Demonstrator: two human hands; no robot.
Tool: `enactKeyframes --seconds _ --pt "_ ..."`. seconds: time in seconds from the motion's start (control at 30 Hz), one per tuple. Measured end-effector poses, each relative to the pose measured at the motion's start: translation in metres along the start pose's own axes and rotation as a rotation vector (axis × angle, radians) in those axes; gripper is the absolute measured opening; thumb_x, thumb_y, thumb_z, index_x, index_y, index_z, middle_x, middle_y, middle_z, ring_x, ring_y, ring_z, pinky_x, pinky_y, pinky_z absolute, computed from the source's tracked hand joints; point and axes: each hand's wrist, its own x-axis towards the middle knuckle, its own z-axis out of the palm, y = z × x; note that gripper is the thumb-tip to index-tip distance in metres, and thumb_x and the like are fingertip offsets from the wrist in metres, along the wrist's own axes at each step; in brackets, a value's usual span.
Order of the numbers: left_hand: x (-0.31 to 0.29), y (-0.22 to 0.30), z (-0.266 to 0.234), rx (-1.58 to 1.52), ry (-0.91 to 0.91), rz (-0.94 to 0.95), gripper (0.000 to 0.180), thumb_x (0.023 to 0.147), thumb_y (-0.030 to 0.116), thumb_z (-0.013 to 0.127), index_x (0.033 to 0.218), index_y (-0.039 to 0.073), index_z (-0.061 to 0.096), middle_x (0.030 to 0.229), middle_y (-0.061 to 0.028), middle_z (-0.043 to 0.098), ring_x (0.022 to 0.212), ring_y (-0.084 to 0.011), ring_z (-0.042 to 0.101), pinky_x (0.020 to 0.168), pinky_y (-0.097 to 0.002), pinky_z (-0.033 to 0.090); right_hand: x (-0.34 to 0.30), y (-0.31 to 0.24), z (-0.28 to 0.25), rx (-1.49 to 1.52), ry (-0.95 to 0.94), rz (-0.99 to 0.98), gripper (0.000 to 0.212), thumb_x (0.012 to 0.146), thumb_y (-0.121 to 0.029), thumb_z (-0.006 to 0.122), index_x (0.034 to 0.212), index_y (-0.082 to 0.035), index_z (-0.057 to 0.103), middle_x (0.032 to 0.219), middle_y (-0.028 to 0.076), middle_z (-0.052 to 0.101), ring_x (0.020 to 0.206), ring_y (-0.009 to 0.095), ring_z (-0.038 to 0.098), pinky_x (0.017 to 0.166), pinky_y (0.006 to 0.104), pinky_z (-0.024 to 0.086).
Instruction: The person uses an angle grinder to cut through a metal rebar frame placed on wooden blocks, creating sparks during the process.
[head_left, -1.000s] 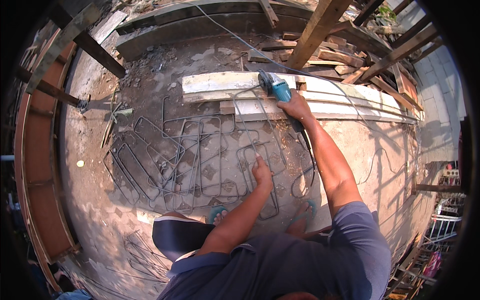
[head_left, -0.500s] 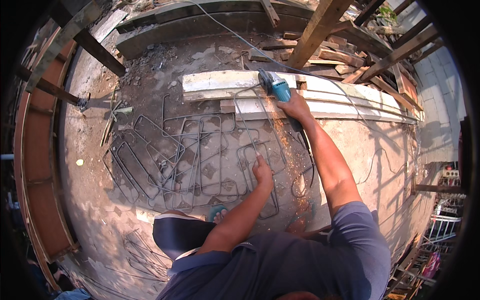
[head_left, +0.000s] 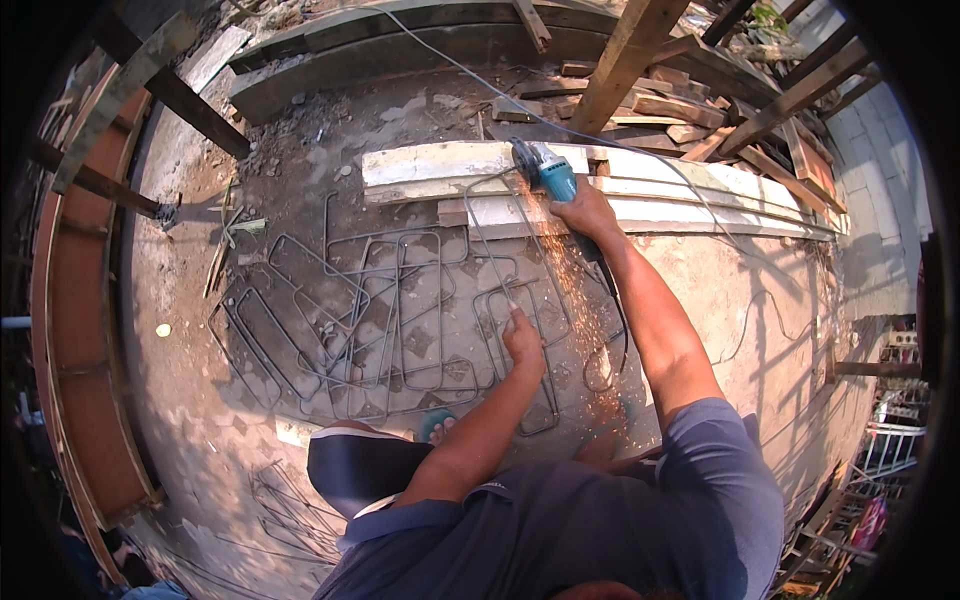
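Fingers (head_left: pixel 517 322) of the left hand (head_left: pixel 524 343) curl together around a thin, dull-grey bent steel rod (head_left: pixel 476 215) at the centre of the frame, while the right hand (head_left: pixel 585 212) wraps the body of a teal angle grinder (head_left: pixel 558 178) at upper centre; its far fingertips are hidden. The grinder has a silvery head and a dark disc, set at the rod's upper end, though exact contact is too small to make out. Orange sparks (head_left: pixel 575 285) stream toward the lower centre. The rod's top overlaps whitish boards (head_left: pixel 430 160); left of centre, similarly bent rods (head_left: pixel 441 300) lie tangled on the ground.
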Motion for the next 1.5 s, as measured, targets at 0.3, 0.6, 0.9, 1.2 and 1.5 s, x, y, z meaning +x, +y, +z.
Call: enactKeyframes --seconds 0.3,0.6,0.9,1.2,1.5 --pt "0.001 0.002 -0.003 -0.034 0.029 0.006 0.053 0.104 0.058 0.048 0.076 0.012 0.048 0.064 -0.0002 0.043 0.052 -0.0142 0.044 0.044 -0.0321 0.041 -0.002 0.002 0.001 0.012 0.01 -0.017 0.081 0.072 -0.041 0.078 0.137 0.0 0.052 0.122 0.027 0.068 0.115 0.041 0.066 0.098 0.046 0.051" --pt "-0.009 0.031 -0.043 -0.031 -0.114 0.169 0.045 0.105 0.047 0.052 0.078 0.011 0.05 0.063 0.0012 0.043 0.05 -0.0133 0.042 0.044 -0.0305 0.037 -0.051 0.037 -0.042 0.328 0.166 0.036 0.067 0.068 -0.036 0.08 0.121 0.0 0.063 0.105 0.022 0.073 0.097 0.034 0.072 0.088 0.0397 0.054" --pt "-0.041 0.097 -0.068 1.193 -0.109 1.216 0.031 0.104 0.033 0.055 0.09 0.005 0.059 0.072 -0.0203 0.068 0.067 -0.0408 0.068 0.061 -0.052 0.052 -0.09 0.084 -0.071 0.788 0.488 0.094 0.049 0.075 -0.03 0.082 0.11 -0.001 0.065 0.091 0.011 0.071 0.081 0.02 0.067 0.074 0.0347 0.054" --pt "-0.018 0.088 -0.077 1.551 -0.246 1.293 0.035 0.103 0.037 0.055 0.087 0.006 0.056 0.071 -0.0217 0.069 0.064 -0.0429 0.068 0.056 -0.0537 0.052 -0.104 0.103 -0.08 0.999 0.49 0.111 0.045 0.076 -0.03 0.082 0.105 0.0 0.066 0.087 0.008 0.068 0.074 0.016 0.063 0.068 0.0324 0.052" --pt "-0.022 0.108 -0.081 1.528 -0.129 1.377 0.037 0.102 0.037 0.057 0.084 0.005 0.057 0.07 -0.0226 0.068 0.063 -0.044 0.067 0.056 -0.0544 0.052 -0.119 0.109 -0.102 1.159 0.497 0.125 0.043 0.078 -0.029 0.082 0.105 -0.001 0.065 0.085 0.007 0.066 0.072 0.015 0.064 0.063 0.0317 0.051"
